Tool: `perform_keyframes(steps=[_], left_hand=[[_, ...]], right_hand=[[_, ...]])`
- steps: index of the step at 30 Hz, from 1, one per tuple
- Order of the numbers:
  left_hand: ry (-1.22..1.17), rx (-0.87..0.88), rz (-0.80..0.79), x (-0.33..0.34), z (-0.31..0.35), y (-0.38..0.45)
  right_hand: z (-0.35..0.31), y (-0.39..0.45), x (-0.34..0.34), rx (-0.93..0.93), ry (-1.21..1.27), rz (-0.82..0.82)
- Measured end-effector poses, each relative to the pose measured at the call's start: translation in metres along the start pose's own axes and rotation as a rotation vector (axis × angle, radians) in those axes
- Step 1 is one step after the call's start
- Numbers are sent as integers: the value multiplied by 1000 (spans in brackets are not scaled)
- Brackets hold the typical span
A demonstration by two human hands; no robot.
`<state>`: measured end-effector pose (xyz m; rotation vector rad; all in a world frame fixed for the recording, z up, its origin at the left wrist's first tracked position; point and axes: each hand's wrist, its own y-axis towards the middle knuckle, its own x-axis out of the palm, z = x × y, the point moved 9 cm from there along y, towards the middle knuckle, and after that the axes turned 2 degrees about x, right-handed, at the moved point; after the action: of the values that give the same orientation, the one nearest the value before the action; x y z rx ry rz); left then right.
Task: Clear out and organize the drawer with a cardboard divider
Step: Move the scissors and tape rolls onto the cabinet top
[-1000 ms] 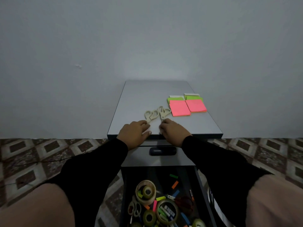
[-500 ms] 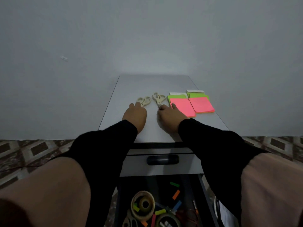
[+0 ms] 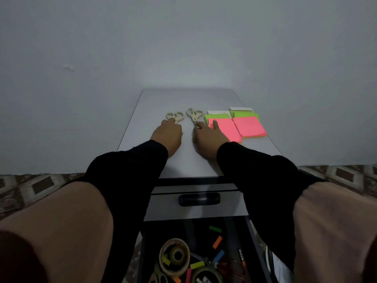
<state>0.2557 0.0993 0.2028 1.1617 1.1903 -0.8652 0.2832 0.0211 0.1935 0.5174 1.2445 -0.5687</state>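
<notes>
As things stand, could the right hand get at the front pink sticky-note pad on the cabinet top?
Probably yes. The right hand lies on the grey cabinet top right beside the front pink sticky-note pad, one finger already at its edge, and nothing stands between them.

Quick tally: two pairs of cream scissors on the cabinet top [image 3: 204, 99], the left pair [image 3: 175, 116] and the right pair [image 3: 194, 114] side by side mid-top. Toward the right edge, two pink sticky pads [image 3: 227, 128] [image 3: 249, 126], two green ones [image 3: 216, 117] [image 3: 245, 114] and two white ones [image 3: 217, 112] [image 3: 240, 108] behind. The open drawer [image 3: 256, 237] shows at least three tape rolls [image 3: 174, 256] and another pair of scissors [image 3: 158, 277]; loose coloured tabs [image 3: 217, 242] are too jumbled to count.
</notes>
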Motion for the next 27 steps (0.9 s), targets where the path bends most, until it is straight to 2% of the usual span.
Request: perform_keyframes(steps=[3,6,17,21,27], left_hand=[[-119,-11,61,-13,-2,-15],[-225,-27,155,-31,-4,-43],[-522,47,250,-55,15,-173],[-535,99,220,-36,31,-218],[-558,17,11,27,33,-258]], right_hand=[[3,-15,-7,10,110,61],[10,-40,-22,43,264,188],[6,-156,-36,5,430,160],[-3,-195,-16,-1,469,94],[-22,-236,46,9,473,-94]])
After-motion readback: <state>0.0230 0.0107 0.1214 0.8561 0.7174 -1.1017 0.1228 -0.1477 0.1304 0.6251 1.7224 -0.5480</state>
